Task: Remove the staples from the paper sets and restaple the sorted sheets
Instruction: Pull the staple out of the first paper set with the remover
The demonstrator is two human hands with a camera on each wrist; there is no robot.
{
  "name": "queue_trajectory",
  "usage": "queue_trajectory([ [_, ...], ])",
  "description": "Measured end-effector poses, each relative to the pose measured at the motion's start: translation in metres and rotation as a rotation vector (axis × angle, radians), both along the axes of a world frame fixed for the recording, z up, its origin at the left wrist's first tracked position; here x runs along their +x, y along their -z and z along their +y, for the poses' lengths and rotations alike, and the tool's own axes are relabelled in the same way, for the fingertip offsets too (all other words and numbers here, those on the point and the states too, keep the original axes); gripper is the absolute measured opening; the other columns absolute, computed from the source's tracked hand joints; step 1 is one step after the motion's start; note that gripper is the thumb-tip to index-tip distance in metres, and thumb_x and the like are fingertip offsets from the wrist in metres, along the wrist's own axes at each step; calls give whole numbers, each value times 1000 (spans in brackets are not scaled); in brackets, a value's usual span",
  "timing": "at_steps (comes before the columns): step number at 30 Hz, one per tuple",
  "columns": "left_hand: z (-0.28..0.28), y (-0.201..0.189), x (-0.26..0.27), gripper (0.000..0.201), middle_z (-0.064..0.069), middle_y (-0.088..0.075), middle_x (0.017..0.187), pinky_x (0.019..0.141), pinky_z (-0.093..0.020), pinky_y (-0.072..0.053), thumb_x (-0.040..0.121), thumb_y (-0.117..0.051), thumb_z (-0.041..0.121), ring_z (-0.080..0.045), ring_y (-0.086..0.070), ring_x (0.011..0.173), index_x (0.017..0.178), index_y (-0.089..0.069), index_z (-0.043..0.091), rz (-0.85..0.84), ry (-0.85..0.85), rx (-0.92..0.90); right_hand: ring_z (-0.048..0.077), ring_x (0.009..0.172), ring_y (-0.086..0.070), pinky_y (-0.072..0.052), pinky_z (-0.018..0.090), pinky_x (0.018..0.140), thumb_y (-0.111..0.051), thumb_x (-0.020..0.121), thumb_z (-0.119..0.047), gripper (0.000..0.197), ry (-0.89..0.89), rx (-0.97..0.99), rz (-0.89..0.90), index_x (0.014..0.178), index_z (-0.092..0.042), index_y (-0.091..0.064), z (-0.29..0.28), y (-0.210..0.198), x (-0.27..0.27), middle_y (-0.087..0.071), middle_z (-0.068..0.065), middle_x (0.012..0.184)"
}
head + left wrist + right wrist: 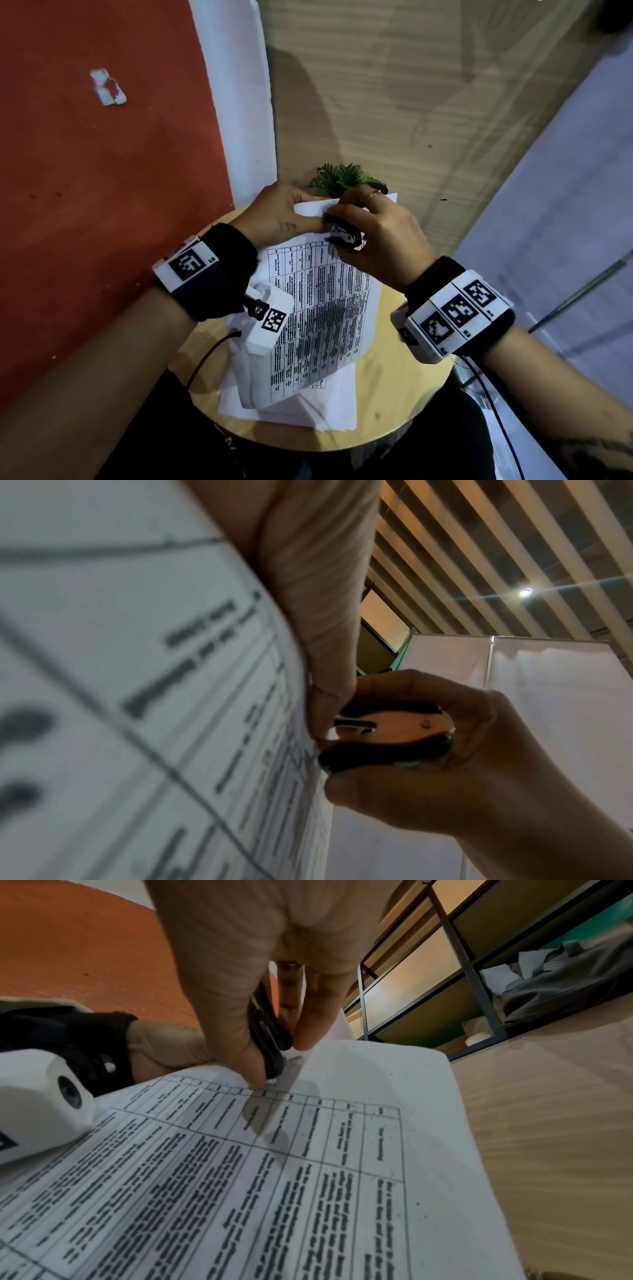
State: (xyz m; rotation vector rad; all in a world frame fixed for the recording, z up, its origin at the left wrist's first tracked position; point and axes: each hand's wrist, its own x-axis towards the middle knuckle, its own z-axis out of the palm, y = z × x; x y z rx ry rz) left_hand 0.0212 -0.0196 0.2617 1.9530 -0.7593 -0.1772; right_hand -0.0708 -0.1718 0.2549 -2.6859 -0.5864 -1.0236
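A stapled paper set [322, 318] printed with a dense table is lifted off a round wooden table [404, 387]. My left hand [277, 216] pinches its far top edge, thumb on the printed face [322, 712]. My right hand [373, 233] grips a black staple remover [344, 234] between thumb and fingers, its claws set at the top edge of the sheets [270, 1077]. The remover [383, 737] shows a metal inner plate in the left wrist view. The staple itself is hidden under the claws. More white sheets [294, 407] lie beneath the set.
A small green plant [346, 178] stands at the table's far edge, just behind my hands. A red wall [102, 205] is close on the left. Shelving with bags [548, 993] stands to the right. Cables hang from both wrist cameras over the table's near edge.
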Motion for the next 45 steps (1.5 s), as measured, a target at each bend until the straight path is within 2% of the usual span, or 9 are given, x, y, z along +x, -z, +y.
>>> queue_trajectory([
  [4, -2, -1, -1, 12, 21, -49, 39, 56, -23, -35, 71, -81, 21, 8, -44, 46, 67, -69, 20, -85, -49, 50, 32, 78, -66, -54, 36, 50, -67, 61, -15, 36, 1, -6, -15, 96, -6, -70, 1, 1, 1, -65, 14, 94],
  [8, -1, -2, -4, 13, 22, -49, 38, 55, -22, -34, 70, -81, 22, 8, -44, 44, 68, -69, 23, -93, -81, 49, 33, 79, -66, -54, 37, 51, -66, 62, -16, 36, 11, -6, -17, 96, -6, -70, 3, 2, 2, -65, 14, 94],
  [18, 5, -5, -11, 31, 23, -62, 53, 67, -23, -44, 61, -85, 11, 2, -54, 62, 70, -72, 37, 63, 10, -39, 36, 75, -65, -55, 41, 55, -68, 61, -11, 31, -46, 23, -1, 91, -1, -70, 0, 4, 6, -64, 18, 90],
  [21, 6, -7, -15, 28, 24, -61, 51, 60, -12, -43, 70, -78, -1, 9, -52, 54, 86, -72, 21, 118, 52, -49, 35, 73, -65, -55, 40, 55, -67, 61, -10, 28, -58, 22, -2, 88, -1, -71, 0, 2, 6, -65, 18, 88],
  [23, 7, -9, -18, 27, 23, -60, 49, 54, -7, -41, 72, -74, -5, 10, -52, 49, 80, -69, 20, 148, 74, -63, 33, 71, -66, -55, 37, 54, -67, 60, -9, 27, -60, 6, -8, 86, -2, -71, 1, 1, 7, -66, 17, 87],
  [26, 8, -12, -19, 30, 18, -61, 48, 50, -7, -42, 73, -71, -9, 8, -52, 45, 72, -66, 21, 182, 85, -80, 32, 69, -66, -55, 35, 53, -68, 59, -10, 26, -79, -13, -12, 84, -2, -72, 1, -1, 8, -66, 16, 83],
  [31, 10, -13, -17, 25, 14, -64, 50, 49, -9, -45, 73, -69, -11, 4, -56, 46, 86, -68, 11, 237, 92, -93, 32, 67, -66, -54, 34, 52, -67, 59, -10, 24, -116, -50, 12, 81, -2, -72, 0, -5, 12, -66, 16, 78],
  [37, 11, -13, -12, 23, 14, -67, 55, 56, -12, -49, 75, -70, -5, 3, -59, 51, 78, -68, 17, 265, 102, -70, 34, 63, -64, -53, 36, 50, -66, 62, -11, 22, -157, -64, 64, 80, 0, -70, -3, -9, 18, -65, 16, 76],
  [45, 10, -8, -12, 24, 18, -68, 60, 58, -6, -45, 80, -66, -2, 7, -60, 58, 93, -67, 19, 285, 162, -115, 28, 73, -67, -56, 34, 62, -72, 68, -12, 20, -129, 122, 32, 88, -6, -72, -9, 6, 19, -67, 10, 87],
])
